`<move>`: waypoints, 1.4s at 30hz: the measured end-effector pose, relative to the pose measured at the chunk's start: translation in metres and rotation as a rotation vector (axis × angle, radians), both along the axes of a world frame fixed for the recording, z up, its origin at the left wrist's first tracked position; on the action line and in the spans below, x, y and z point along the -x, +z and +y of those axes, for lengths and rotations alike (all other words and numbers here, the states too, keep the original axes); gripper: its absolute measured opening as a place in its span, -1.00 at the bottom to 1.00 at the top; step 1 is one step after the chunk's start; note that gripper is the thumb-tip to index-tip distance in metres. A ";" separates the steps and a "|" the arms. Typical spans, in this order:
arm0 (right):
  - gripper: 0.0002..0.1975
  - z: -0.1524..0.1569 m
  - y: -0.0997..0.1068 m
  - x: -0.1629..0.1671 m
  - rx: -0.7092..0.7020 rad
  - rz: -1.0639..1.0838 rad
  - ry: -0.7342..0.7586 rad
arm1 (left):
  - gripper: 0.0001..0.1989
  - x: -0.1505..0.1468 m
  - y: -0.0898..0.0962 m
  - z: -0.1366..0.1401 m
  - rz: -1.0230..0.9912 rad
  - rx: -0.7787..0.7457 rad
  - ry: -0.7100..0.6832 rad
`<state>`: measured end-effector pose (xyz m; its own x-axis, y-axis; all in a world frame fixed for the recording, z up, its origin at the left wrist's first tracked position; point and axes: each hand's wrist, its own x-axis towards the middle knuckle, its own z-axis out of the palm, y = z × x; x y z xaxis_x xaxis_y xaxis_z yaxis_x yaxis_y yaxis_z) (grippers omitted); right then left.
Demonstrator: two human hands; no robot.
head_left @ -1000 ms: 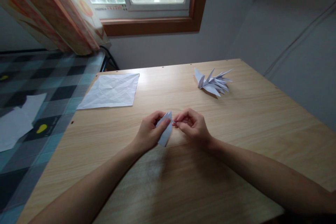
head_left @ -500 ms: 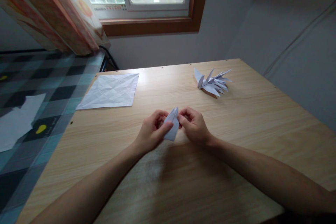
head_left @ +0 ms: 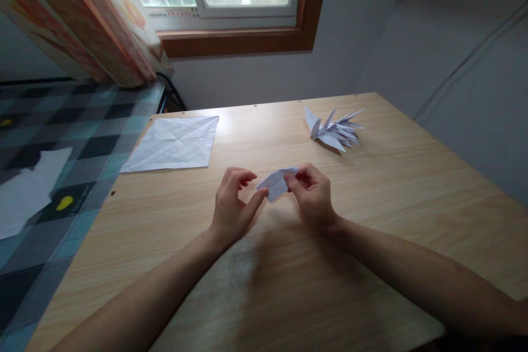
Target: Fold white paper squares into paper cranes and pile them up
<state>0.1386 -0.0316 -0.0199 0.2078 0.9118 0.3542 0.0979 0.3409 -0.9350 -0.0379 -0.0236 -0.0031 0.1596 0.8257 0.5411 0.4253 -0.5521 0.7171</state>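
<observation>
A small folded piece of white paper [head_left: 275, 182] is held above the wooden table [head_left: 371, 264], tilted with its long side sloping up to the right. My right hand [head_left: 311, 195] pinches its right end between thumb and fingers. My left hand [head_left: 235, 203] is at the paper's left end, thumb and fingers spread apart, with the thumb tip close to or touching the lower left edge. The right hand hides part of the paper.
A creased white sheet [head_left: 173, 143] lies flat at the table's back left. A spiky cluster of folded paper [head_left: 336, 131] sits at the back right. On the left, a checked cloth [head_left: 91, 192] bears more white paper [head_left: 28, 190]. A window and curtain are behind.
The folded paper has turned from nearly upright to slanting sideways. My left hand's fingers have opened away from it, while my right hand keeps its pinch.
</observation>
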 end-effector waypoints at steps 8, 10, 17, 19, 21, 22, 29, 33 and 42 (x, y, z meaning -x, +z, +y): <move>-0.91 -0.012 0.012 0.004 -0.391 -0.336 0.101 | -0.76 0.000 0.005 -0.006 0.113 -0.011 -0.368; -0.88 -0.012 0.013 0.004 -0.383 -0.330 0.180 | -0.75 0.001 0.004 -0.004 0.089 0.019 -0.370; -0.86 -0.009 0.011 0.000 -0.337 -0.254 0.334 | -0.70 0.001 0.004 -0.003 0.026 0.107 -0.330; -0.88 -0.008 0.011 -0.001 -0.347 -0.257 0.343 | -0.65 0.001 0.004 -0.004 0.039 0.107 -0.326; -0.88 -0.009 0.012 -0.001 -0.368 -0.258 0.353 | -0.63 0.001 0.005 -0.004 0.048 0.092 -0.323; -0.88 -0.009 0.012 0.000 -0.377 -0.259 0.360 | -0.63 0.002 0.005 -0.004 0.052 0.085 -0.322; -0.89 -0.009 0.013 0.001 -0.307 -0.189 0.376 | -0.83 0.003 0.004 -0.004 0.030 0.054 -0.404; -0.83 -0.009 0.009 0.000 -0.282 -0.161 0.390 | -0.84 0.002 0.002 -0.004 0.049 0.041 -0.365; -0.92 -0.008 0.008 0.002 -0.183 -0.132 0.303 | -0.79 0.001 0.004 -0.003 0.027 0.108 -0.392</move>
